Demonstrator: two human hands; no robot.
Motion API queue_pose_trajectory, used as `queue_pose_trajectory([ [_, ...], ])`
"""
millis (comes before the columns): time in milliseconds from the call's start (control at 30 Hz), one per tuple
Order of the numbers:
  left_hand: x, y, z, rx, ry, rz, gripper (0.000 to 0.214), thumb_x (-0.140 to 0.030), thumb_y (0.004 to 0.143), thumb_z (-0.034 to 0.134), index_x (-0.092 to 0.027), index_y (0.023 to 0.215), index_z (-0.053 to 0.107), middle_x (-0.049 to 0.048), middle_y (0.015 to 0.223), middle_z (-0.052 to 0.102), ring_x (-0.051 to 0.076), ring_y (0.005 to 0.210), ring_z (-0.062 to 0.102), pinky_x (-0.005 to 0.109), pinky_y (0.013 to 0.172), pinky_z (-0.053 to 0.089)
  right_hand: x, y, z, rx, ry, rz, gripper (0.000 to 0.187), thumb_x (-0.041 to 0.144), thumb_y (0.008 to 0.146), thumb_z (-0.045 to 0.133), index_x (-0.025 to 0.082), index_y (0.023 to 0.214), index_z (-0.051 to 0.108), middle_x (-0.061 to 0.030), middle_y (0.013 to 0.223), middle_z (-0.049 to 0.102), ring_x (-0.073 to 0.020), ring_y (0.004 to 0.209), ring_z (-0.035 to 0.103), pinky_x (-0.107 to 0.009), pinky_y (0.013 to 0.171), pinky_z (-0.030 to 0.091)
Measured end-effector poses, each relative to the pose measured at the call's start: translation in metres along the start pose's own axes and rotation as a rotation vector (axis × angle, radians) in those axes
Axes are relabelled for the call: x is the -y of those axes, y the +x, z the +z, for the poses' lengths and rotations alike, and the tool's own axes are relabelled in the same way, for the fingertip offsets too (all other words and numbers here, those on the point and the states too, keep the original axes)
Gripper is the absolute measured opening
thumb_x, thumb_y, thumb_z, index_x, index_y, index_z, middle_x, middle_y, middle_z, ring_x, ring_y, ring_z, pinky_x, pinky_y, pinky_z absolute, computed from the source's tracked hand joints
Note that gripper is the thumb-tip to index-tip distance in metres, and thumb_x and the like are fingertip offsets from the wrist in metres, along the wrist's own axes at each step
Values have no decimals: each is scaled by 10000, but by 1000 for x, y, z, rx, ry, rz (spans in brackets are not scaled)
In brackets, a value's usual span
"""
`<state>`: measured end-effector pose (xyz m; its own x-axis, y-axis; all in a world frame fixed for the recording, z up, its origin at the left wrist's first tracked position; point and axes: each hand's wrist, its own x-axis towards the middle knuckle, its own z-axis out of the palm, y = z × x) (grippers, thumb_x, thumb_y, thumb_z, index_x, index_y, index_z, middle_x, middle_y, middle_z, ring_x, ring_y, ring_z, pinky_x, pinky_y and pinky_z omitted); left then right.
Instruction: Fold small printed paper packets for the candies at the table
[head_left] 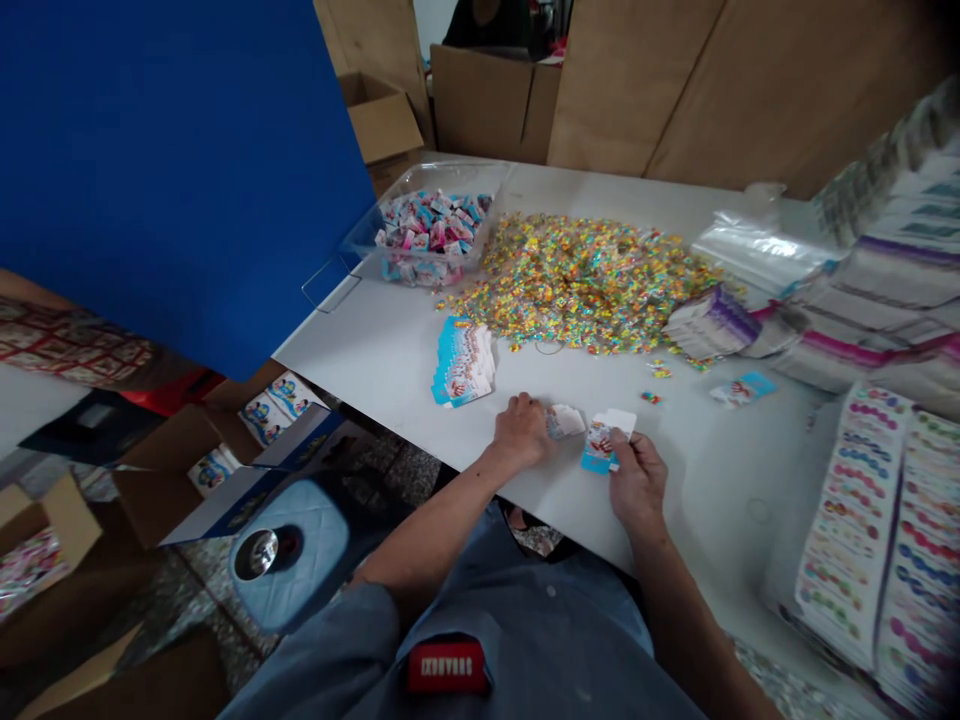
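Blue-and-white printed card (598, 447) is above the white table (705, 490), pinched in the right hand (637, 478), perhaps to steady it. The left hand (521, 430) curls beside small card pile (568, 422); its grip I cannot tell. Fanned cards (463, 368) probably lie so for easy picking.

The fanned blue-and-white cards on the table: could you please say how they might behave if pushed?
The fanned cards would probably slide apart, since they overlap with no visible binding. Each looks thin, so is likely light. They may be fairly stiff: the similar card in the right hand looks flat.
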<state>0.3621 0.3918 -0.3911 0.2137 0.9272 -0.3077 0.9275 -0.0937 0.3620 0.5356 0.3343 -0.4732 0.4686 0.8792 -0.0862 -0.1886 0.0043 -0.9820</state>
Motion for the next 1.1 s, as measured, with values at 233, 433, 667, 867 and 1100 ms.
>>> queue_pose_trajectory([
  [233,2,-11,6,2,-88,90,629,-275,744,714,-157,1328,511,155,1184,663,332,1183,578,409,969,505,1,2,1,-41,175,46,348,471,698,862,194,821,691,19,762,709,-124,643,606,-261,638,507],
  [433,49,-26,-4,-78,-16,163,491,-247,849,610,-156,1325,532,154,1244,655,302,1161,610,399,1007,488,3,1,1,-19,134,47,346,486,730,843,189,824,690,18,744,698,-120,632,604,-258,622,501],
  [667,99,-38,-26,-436,227,83,615,-237,894,606,-69,1462,439,240,1407,556,396,1370,462,547,1129,376,3,-1,2,27,17,17,353,513,766,814,185,841,709,6,741,713,-136,647,615,-274,647,505],
  [867,41,-51,9,-483,-439,287,473,-346,932,636,-167,1365,574,163,1399,587,299,1285,554,470,1100,463,13,-13,2,31,-30,77,380,560,815,760,189,885,711,14,775,701,-119,636,581,-244,607,478],
  [1100,7,-31,38,380,-1482,300,711,-495,729,861,-174,1331,662,120,1138,728,217,965,681,342,879,523,25,-46,17,272,72,367,370,586,837,737,225,902,692,45,612,608,-104,440,466,-225,391,364],
])
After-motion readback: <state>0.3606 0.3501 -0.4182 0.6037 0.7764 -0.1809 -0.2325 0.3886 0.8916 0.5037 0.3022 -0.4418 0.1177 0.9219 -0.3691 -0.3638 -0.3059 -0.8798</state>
